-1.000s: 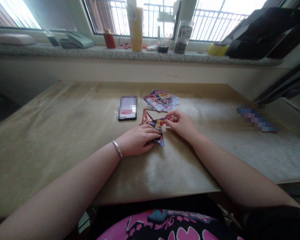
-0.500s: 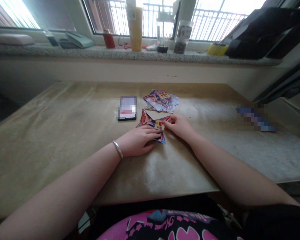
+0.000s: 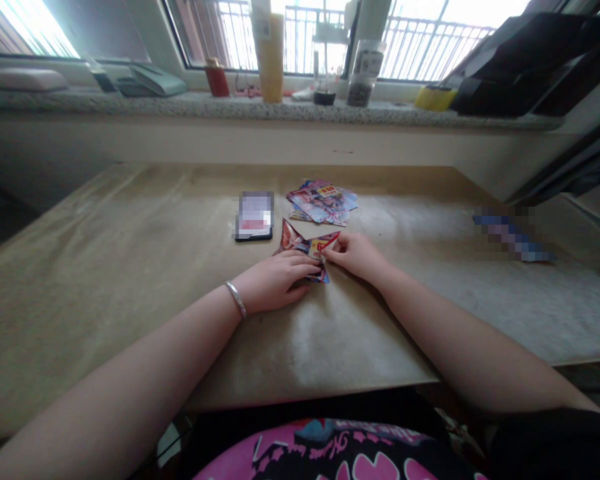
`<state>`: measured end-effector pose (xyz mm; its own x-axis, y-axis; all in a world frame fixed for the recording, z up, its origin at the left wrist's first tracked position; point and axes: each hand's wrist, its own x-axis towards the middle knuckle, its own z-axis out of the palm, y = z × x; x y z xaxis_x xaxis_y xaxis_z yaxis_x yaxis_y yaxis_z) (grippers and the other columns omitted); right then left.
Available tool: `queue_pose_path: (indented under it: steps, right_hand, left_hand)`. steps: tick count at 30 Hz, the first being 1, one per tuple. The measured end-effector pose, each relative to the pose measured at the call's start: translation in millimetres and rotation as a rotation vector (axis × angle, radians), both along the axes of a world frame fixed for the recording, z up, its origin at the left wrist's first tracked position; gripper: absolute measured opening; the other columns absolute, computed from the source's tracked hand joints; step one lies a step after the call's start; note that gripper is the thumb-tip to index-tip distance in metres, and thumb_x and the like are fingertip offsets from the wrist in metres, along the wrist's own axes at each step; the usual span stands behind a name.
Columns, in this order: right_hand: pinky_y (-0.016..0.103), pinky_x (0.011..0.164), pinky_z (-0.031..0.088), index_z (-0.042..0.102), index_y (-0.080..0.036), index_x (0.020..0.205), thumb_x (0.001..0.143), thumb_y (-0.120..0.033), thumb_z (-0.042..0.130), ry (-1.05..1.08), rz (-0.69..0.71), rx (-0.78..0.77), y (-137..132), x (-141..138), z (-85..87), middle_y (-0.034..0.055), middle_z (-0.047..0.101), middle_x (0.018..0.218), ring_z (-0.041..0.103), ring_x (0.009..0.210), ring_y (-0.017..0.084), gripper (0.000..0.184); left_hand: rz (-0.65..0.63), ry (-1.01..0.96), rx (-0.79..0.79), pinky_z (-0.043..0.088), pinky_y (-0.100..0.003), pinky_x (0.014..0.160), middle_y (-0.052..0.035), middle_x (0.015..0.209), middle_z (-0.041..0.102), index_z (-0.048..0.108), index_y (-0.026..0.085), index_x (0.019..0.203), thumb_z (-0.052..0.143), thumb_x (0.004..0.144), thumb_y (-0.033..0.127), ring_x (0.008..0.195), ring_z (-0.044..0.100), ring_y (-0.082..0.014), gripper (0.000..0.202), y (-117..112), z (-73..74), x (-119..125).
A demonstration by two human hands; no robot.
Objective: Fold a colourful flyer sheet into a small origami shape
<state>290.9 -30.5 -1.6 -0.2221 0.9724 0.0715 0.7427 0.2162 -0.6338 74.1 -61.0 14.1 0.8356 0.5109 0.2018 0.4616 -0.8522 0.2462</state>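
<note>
A folded piece of colourful printed paper lies on the table in front of me, with pointed corners standing out and a yellow patch with red digits. My left hand rests flat across its lower left part, fingers stretched out and hiding some of it. At the paper's right side, my right hand pinches the edge near the right corner between thumb and fingers. Just beyond the folded paper sits a loose stack of similar printed sheets.
A phone with a blurred screen lies left of the stack. Far right on the table is a blurred bluish strip. Along the window sill stand a red bottle, a tall yellow container and a clear jar.
My right hand has shifted slightly, its thumb and fingers now lower along the paper's right edge. The paper has moved slightly to the left. My left hand stays nearly still.
</note>
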Motion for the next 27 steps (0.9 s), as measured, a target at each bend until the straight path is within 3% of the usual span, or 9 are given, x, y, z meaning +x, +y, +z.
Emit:
queue_pose_path:
  steps: [8,13,16,20,23,27]
  right_hand:
    - [0.022,0.049,0.035,0.072,-0.015,0.08,0.077,-0.03,0.059,0.011,0.041,-0.039,-1.9,0.2,1.8,-0.0001,0.062,0.06,0.051,0.054,0.011,0.02]
    - [0.024,0.059,0.043,0.072,-0.016,0.088,0.076,-0.026,0.061,0.103,0.058,0.06,-3.9,0.0,2.0,0.0035,0.069,0.077,0.059,0.068,0.016,0.02]
    - [0.025,0.063,0.046,0.072,-0.015,0.086,0.075,-0.025,0.062,0.147,0.105,0.163,-5.2,0.4,3.3,0.0062,0.068,0.088,0.061,0.076,0.017,0.018]
    - [0.025,0.064,0.048,0.071,-0.015,0.084,0.076,-0.023,0.061,0.129,0.2,0.25,-9.1,-0.1,6.1,0.006,0.066,0.088,0.059,0.073,0.014,0.015]
    - [0.026,0.064,0.049,0.069,-0.015,0.083,0.077,-0.023,0.062,0.105,0.268,0.288,-12.6,-2.0,7.9,0.006,0.065,0.086,0.059,0.073,0.014,0.013]
    - [0.026,0.061,0.049,0.068,-0.016,0.086,0.079,-0.025,0.06,0.09,0.268,0.317,-17.2,-4.6,10.9,0.0067,0.066,0.089,0.059,0.073,0.015,0.014]
  left_hand:
    - [0.012,-0.04,0.007,0.046,-0.04,0.101,-0.0108,0.121,0.06,0.062,0.016,0.114,0.053,0.088,0.022,0.111,0.057,-0.022,0.028,-1.2,-0.9,1.6]
    - [0.041,-0.044,0.088,0.045,-0.044,0.101,-0.0103,0.118,0.059,0.063,0.018,0.106,0.056,0.087,0.027,0.111,0.055,-0.0249,0.022,-2.9,3.0,1.7]
    - [0.077,-0.132,0.127,0.039,-0.047,0.108,-0.0143,0.132,0.048,0.05,0.017,0.126,0.06,0.083,0.026,0.125,0.045,-0.0288,0.045,-4.1,2.4,1.3]
    - [0.084,-0.21,0.194,0.03,-0.052,0.114,-0.019,0.146,0.03,0.015,0.016,0.147,0.067,0.076,0.026,0.138,0.028,-0.033,0.089,-3.2,-3.1,0.0]
    - [0.072,-0.192,0.221,0.027,-0.053,0.115,-0.0187,0.149,0.028,0.006,0.017,0.149,0.067,0.074,0.026,0.141,0.023,-0.0333,0.097,-1.4,-6.9,-1.3]
    - [0.117,-0.161,0.209,0.025,-0.052,0.116,-0.0203,0.148,0.03,0.006,0.014,0.148,0.067,0.072,0.029,0.14,0.027,-0.033,0.099,-0.7,-7.9,-1.9]
